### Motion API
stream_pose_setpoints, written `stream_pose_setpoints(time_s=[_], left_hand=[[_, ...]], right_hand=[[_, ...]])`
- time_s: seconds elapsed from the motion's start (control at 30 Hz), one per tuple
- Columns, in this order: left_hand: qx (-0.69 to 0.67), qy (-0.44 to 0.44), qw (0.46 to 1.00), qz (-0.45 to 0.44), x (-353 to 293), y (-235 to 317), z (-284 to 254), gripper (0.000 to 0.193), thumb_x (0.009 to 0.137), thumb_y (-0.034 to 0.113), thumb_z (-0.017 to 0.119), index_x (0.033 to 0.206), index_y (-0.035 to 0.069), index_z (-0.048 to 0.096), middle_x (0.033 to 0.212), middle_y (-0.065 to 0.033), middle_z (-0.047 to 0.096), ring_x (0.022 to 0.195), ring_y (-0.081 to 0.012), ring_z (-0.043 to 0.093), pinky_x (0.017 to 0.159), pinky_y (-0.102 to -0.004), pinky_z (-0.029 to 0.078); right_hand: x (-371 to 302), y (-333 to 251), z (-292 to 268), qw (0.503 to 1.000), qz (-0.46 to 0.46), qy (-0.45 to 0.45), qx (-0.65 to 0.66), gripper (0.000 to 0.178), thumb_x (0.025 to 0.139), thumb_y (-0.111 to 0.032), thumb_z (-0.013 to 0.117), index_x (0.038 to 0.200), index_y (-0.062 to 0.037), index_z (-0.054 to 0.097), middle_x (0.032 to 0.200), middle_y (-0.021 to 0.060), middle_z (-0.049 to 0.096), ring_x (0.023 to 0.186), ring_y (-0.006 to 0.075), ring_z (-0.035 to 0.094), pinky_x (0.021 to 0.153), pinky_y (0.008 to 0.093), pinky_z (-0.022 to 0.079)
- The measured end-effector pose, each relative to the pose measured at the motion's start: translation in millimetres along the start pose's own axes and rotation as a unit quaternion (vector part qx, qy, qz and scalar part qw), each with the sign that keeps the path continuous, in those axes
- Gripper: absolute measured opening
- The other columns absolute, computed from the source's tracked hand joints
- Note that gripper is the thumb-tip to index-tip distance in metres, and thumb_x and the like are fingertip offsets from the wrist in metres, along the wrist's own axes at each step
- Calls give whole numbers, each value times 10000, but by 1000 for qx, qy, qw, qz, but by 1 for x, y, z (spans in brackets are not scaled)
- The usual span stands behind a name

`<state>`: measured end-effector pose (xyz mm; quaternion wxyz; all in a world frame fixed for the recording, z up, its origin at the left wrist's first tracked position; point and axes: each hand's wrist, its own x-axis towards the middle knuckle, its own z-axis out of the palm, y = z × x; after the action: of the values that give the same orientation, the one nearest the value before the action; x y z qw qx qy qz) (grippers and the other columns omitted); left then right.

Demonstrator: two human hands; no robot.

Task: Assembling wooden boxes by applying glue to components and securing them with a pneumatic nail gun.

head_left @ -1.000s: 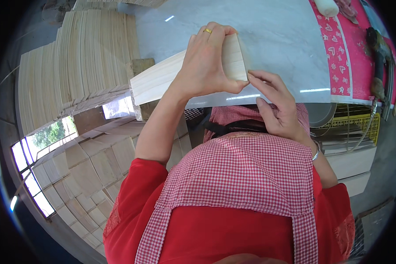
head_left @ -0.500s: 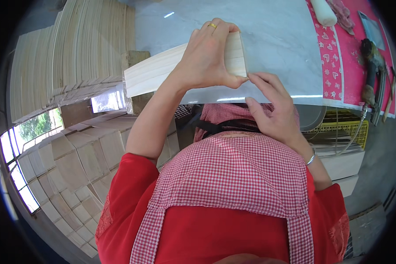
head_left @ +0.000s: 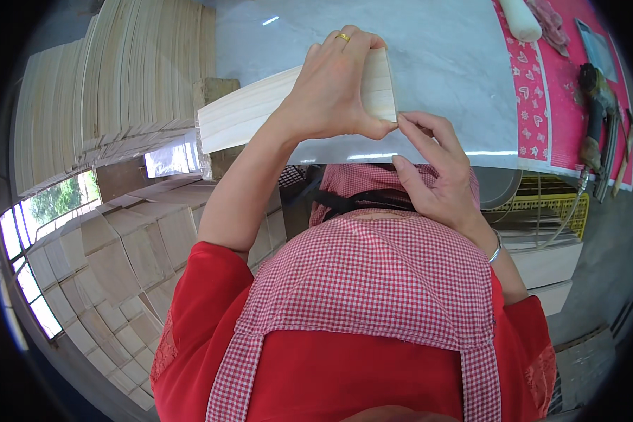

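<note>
A pale wooden board (head_left: 243, 105) lies slantwise over the marbled table, its left end near the table's left side. My left hand (head_left: 334, 88), with a gold ring, spans the right end of the board, thumb on the near edge and fingers over the far edge. Close to the board's near right corner is my right hand (head_left: 439, 165). Its index fingertip touches or nearly touches that corner, and its thumb stands apart from the fingers. Nothing shows in the right hand. Whether the board is one piece or several stacked cannot be told.
Tall stacks of thin boards (head_left: 144, 70) stand at the left, beside a wooden block (head_left: 214, 91). More wooden pieces (head_left: 119, 260) are piled below. On the pink cloth (head_left: 559, 91) at the right lie a power tool (head_left: 594, 119) and a white roll (head_left: 519, 21). A yellow crate (head_left: 573, 211) sits under the table.
Both hands keep almost the same pose. My left hand and the board's right end have shifted very slightly; the right fingers remain at the corner.
</note>
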<state>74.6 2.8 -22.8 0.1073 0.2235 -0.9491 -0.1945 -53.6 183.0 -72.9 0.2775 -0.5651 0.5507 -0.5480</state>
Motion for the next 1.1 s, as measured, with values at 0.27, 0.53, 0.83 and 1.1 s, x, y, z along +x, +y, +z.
stream_pose_setpoints(time_s=[0.27,0.53,0.83,1.1], left_hand=[[-6,-2,1000,-6,1,0,-1,848,487,382,832,1183,9,524,1104,-155,554,1072,-333,538,906,-412,405],[0,4,1000,-8,-1,1,0,837,498,382,828,1190,27,519,1091,-143,549,1063,-332,535,901,-416,407],[-1,17,1000,-8,-3,0,3,850,512,384,838,1217,32,521,1108,-147,554,1075,-341,532,927,-423,408],[15,38,998,41,-7,-9,4,864,541,400,849,1242,9,530,1138,-165,562,1120,-353,525,954,-426,408]], right_hand=[[5,2,-3,1000,-17,-7,4,490,785,43,660,1271,44,600,1234,178,575,1088,291,594,948,349,471],[8,-4,-15,997,-13,-9,-80,408,792,50,660,1198,50,620,1224,171,593,1101,300,597,944,350,472],[-15,72,-218,805,24,166,-570,369,869,-233,732,1142,-1,640,1113,177,646,1049,344,607,924,429,474],[-37,134,-302,732,127,122,-658,746,762,-403,809,1304,22,521,1173,245,616,1066,395,604,956,476,460]])
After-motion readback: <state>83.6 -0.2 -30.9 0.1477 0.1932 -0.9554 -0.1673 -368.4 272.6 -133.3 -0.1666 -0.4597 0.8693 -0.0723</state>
